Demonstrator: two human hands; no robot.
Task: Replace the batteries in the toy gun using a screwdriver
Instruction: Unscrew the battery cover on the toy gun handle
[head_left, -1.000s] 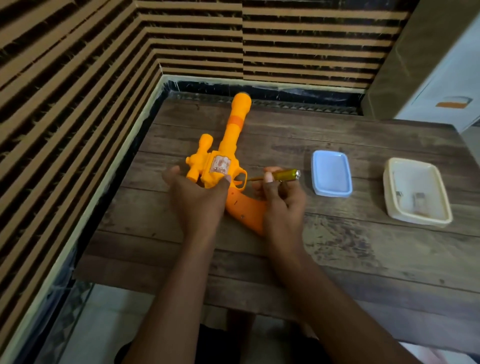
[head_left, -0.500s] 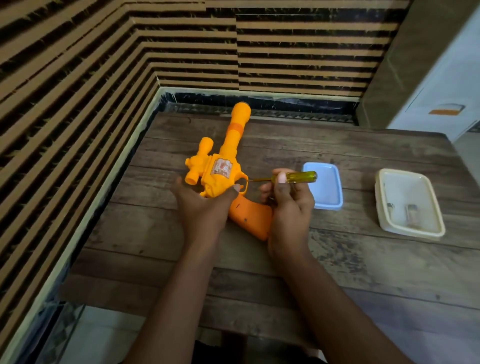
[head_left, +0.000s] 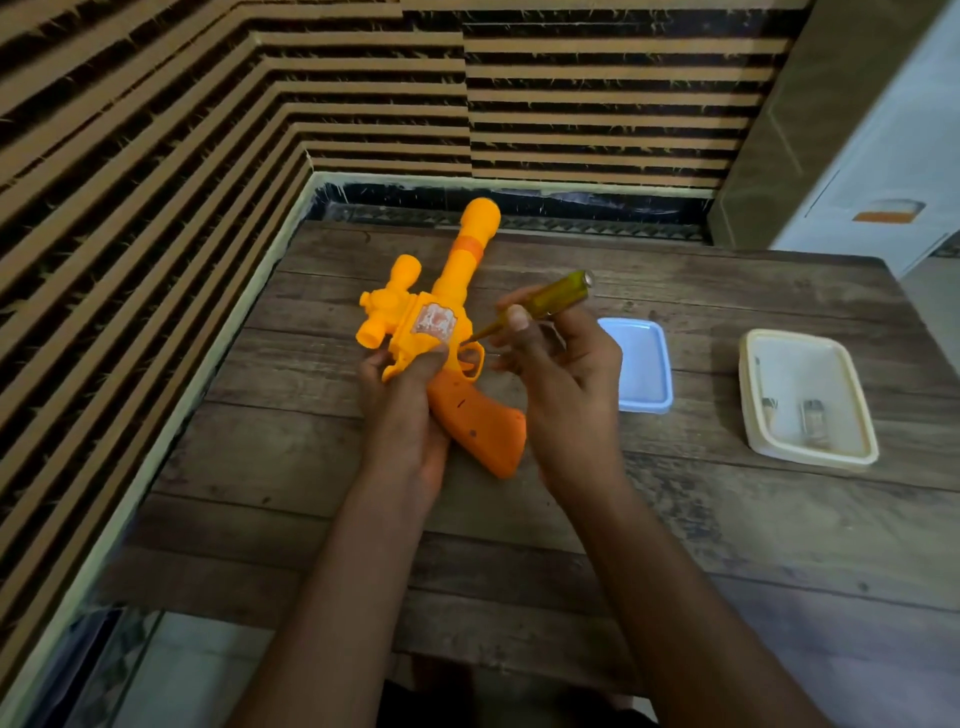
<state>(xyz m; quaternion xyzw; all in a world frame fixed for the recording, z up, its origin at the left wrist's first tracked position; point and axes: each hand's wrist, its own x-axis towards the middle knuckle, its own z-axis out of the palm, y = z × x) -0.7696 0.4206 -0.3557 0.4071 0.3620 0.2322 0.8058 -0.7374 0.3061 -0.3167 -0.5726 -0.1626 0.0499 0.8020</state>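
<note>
Dim, warm indoor light. Brighter patch at right, on white cabinet (head_left: 878, 171). Wide-angle bowing at edges; striped wall (head_left: 156, 156) lines curve. Slight softness overall.

Orange toy gun (head_left: 431, 332) — tilted, screwdriver (head_left: 540, 304) at trigger

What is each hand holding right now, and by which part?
The left hand grips the toy gun around its body, just above the grip. The right hand holds the screwdriver by its handle.
</note>
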